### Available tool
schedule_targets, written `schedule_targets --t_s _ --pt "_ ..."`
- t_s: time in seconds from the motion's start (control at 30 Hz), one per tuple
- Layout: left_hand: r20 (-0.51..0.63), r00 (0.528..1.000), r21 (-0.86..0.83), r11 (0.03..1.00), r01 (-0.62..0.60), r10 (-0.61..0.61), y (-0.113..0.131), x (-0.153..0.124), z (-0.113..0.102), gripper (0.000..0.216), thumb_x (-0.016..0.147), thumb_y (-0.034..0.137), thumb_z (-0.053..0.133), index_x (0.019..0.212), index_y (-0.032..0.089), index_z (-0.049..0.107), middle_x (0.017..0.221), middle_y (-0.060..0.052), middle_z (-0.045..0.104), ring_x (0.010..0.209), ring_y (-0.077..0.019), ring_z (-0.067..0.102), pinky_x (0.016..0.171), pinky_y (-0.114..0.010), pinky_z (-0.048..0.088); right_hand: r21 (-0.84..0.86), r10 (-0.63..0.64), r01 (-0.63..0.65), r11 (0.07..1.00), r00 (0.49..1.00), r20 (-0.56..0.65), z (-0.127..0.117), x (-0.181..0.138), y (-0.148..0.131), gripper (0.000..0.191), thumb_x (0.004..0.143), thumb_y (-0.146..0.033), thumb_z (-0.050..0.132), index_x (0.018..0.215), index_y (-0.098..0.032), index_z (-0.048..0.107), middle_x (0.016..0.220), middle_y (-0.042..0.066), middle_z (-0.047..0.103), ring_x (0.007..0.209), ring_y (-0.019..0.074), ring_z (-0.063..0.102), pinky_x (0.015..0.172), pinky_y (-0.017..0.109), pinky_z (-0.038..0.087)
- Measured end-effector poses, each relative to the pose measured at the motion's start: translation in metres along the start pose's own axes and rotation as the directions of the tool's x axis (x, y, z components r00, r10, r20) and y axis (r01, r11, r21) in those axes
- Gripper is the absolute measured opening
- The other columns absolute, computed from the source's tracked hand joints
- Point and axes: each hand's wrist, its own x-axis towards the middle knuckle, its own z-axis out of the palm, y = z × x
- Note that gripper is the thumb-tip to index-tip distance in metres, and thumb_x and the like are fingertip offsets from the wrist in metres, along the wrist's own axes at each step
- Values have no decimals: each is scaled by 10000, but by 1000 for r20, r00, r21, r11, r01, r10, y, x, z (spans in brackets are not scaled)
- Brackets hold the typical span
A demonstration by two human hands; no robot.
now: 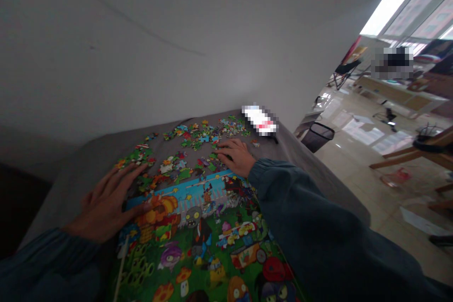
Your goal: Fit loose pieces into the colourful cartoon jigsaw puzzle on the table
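Observation:
A colourful cartoon jigsaw puzzle (201,240), largely assembled, lies on a grey-covered table (88,165). Several loose puzzle pieces (191,139) are scattered beyond its far edge. My left hand (106,200) lies flat with fingers stretched out, resting on the puzzle's upper left corner and reaching toward green loose pieces. My right hand (235,155) rests palm down on the loose pieces just past the puzzle's top edge, fingers spread slightly and pointing left. Whether a piece sits under its fingers is hidden. Both arms wear dark teal sleeves.
A blurred white box (260,120) sits at the table's far right corner. A plain wall stands behind the table. To the right, a black mesh bin (318,136) stands on the shiny floor, with wooden furniture (414,153) and bright windows farther back.

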Motion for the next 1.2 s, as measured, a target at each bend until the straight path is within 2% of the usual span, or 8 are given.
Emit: schedule_targets --t_s 0.23,0.33,0.43,0.53,0.6,0.8,0.93,1.2 --pt "-37 999 -6 1000 -12 12 10 -5 -4 757 935 624 367 1613 308 249 1686 -56 249 1537 -389 189 1130 -679 299 -17 1 -1 1000 1000 -8 1 -4 -2 308 1035 -331 517 1257 -272 723 1343 67 661 1270 269 461 1006 472 384" --pt "-9 1000 -10 1000 -10 10 10 -4 -4 791 925 644 379 1623 307 223 1690 -67 235 1540 -388 176 1122 -659 317 -4 -57 57 998 998 -11 -11 3 2 304 1013 -313 558 1266 -247 714 1327 76 675 1266 266 504 1047 479 391" --pt "-6 1000 -21 1000 -23 23 10 -4 -4 787 923 626 410 1625 325 219 1691 -66 228 1537 -388 184 1127 -648 309 28 -153 152 988 987 49 -38 32 8 346 991 -253 587 1315 -170 674 1261 111 710 1181 223 609 1051 409 437" --pt "-17 999 -42 998 -39 38 11 -5 -5 794 912 604 456 1621 322 237 1686 -75 239 1537 -393 180 1135 -650 294 -19 -90 92 996 992 91 -62 75 8 364 972 -216 600 1327 -158 658 1246 115 721 1070 210 673 984 377 498" --pt "-10 1000 -64 998 -30 29 12 -6 -6 804 906 604 473 1620 309 248 1687 -85 237 1539 -405 166 1124 -661 301 -103 -63 72 992 994 87 -68 101 2 394 962 -196 612 1348 -118 635 1280 143 702 1119 219 664 1028 375 481" --pt "-37 999 -123 992 -33 29 14 -8 -7 834 879 598 536 1617 317 269 1685 -93 255 1529 -438 180 1121 -680 290 -187 -45 70 980 990 134 -36 137 -17 394 991 -234 579 1375 -152 615 1350 126 666 1234 220 619 1088 363 454" --pt "-55 998 -119 993 -24 18 16 -9 -7 820 880 566 566 1613 352 268 1685 -70 264 1526 -428 204 1124 -653 307 -223 39 -17 975 995 96 -13 150 -11 429 972 -162 565 1399 -156 600 1419 143 619 1318 258 566 1133 402 415" --pt "-44 999 -112 994 -10 6 17 -8 -7 860 856 591 583 1614 331 272 1683 -81 264 1532 -425 181 1125 -655 303 -206 123 -116 972 992 21 -7 151 13 379 996 -120 464 1324 -124 654 1305 118 697 1205 190 621 1092 308 419"
